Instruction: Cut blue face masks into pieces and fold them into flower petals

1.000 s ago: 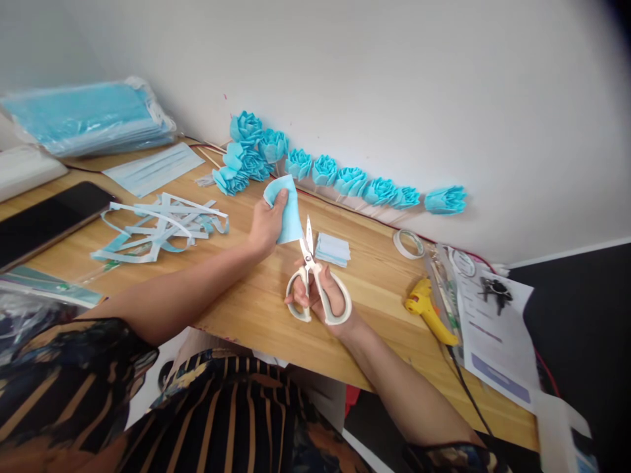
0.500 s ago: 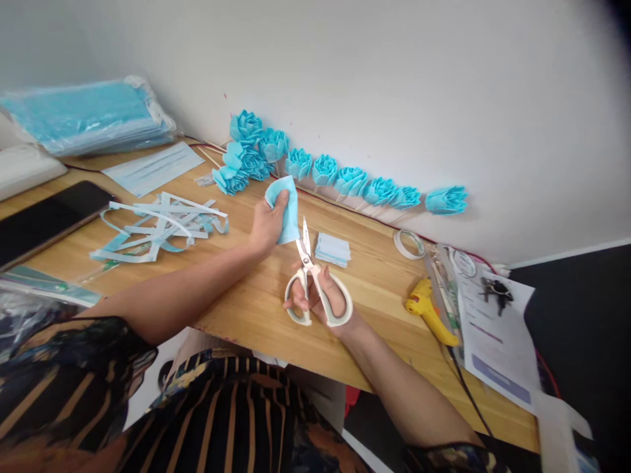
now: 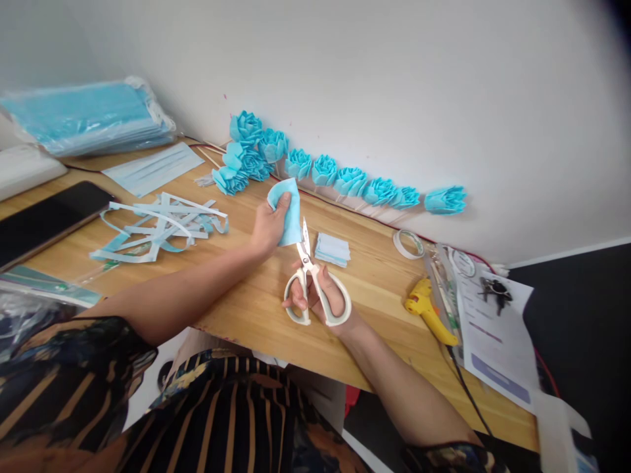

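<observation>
My left hand (image 3: 270, 225) pinches a folded piece of light blue mask fabric (image 3: 292, 213) and holds it above the table. In my right hand (image 3: 315, 299) are white-handled scissors (image 3: 306, 260), their blades slightly apart and pointing away from me. The blade tips are beside the fabric's lower right corner; I cannot tell whether they touch it. Just right of the blades, a small stack of cut pale blue pieces (image 3: 332, 249) lies on the wooden table (image 3: 246, 295).
Blue fabric flowers (image 3: 351, 180) on sticks line the wall. Cut strips (image 3: 165, 226), a flat mask (image 3: 154, 169), a phone (image 3: 49, 220) and bagged masks (image 3: 89, 118) lie left. Tape (image 3: 409, 244), a yellow glue gun (image 3: 430, 312), keys (image 3: 497, 292) and paper (image 3: 497, 341) lie right.
My left hand and the fabric have shifted very slightly to the right. The scissors have barely moved.
</observation>
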`<state>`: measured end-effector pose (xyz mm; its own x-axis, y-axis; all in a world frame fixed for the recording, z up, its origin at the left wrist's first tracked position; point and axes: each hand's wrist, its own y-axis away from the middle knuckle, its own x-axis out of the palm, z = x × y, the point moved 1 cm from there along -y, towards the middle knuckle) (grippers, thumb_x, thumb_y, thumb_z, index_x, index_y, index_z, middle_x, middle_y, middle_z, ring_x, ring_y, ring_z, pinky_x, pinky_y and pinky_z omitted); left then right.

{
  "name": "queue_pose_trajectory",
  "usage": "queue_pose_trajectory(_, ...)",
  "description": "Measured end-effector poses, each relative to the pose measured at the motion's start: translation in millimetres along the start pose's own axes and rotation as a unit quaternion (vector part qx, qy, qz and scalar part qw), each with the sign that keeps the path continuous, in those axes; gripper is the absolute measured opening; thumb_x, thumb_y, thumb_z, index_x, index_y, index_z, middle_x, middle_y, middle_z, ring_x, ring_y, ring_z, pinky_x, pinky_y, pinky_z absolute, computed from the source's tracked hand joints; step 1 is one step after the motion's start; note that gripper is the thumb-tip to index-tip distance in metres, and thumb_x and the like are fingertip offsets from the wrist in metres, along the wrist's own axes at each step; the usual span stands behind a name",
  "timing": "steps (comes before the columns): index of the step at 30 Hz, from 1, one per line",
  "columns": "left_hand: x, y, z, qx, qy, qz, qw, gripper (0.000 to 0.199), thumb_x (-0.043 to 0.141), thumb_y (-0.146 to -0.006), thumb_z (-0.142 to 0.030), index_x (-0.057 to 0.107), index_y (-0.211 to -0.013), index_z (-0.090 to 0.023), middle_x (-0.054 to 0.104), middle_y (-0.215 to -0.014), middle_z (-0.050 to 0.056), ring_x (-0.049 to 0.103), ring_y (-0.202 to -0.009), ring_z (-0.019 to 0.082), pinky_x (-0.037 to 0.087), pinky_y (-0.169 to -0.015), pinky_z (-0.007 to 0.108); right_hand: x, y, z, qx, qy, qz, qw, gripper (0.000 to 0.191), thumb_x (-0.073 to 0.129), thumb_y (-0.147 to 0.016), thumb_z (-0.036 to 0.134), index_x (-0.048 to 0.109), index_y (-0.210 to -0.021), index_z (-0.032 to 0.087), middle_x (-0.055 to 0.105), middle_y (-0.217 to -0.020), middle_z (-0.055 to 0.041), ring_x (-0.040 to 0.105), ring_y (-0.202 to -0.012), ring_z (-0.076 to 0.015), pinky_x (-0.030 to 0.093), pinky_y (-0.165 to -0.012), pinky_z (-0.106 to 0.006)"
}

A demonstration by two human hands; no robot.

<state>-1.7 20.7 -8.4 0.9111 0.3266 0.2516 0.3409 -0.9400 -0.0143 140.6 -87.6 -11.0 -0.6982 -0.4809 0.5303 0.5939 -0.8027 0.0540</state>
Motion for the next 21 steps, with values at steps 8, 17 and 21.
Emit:
queue_pose_trajectory(8,2.4,7.9,1.9,0.014,-0.009,0.025,1.0,0.04,0.063,-0.082,-0.052,0.052,-0.068,-0.017,0.047,-0.057,-0.004,0.042,-0.052,0.009,0.036,-0.049,0.021,-0.6,-0.5,0.6,-0.005,0.006,-0.013,1.0,0.046,0.05,-0.09,0.062,0.056,-0.111,0.021,0.057,-0.063,0.0045,0.051,-0.054,-0.0097,0.058,-0.075,-0.035)
queue_pose_trajectory(17,3.4,8.1,6.9,0.002,0.003,0.017,1.0,0.04,0.065,-0.08,-0.053,0.054,-0.071,-0.016,0.046,-0.059,-0.004,0.042,-0.052,0.009,0.035,-0.047,0.02,-1.1,-2.1,2.4,-0.017,0.002,-0.044,0.999,0.047,0.05,-0.089,0.064,0.056,-0.11,0.022,0.06,-0.065,0.0038,0.053,-0.054,-0.0099,0.058,-0.072,-0.034)
queue_pose_trajectory(21,2.5,4.3,4.7,-0.012,0.011,0.01,1.0,0.037,0.064,-0.082,-0.051,0.056,-0.076,-0.015,0.047,-0.059,-0.003,0.044,-0.051,0.009,0.036,-0.046,0.02,0.1,-2.1,3.8,-0.02,0.0,-0.047,0.999,0.048,0.05,-0.089,0.065,0.056,-0.109,0.022,0.06,-0.064,0.0039,0.053,-0.055,-0.0105,0.058,-0.072,-0.034)
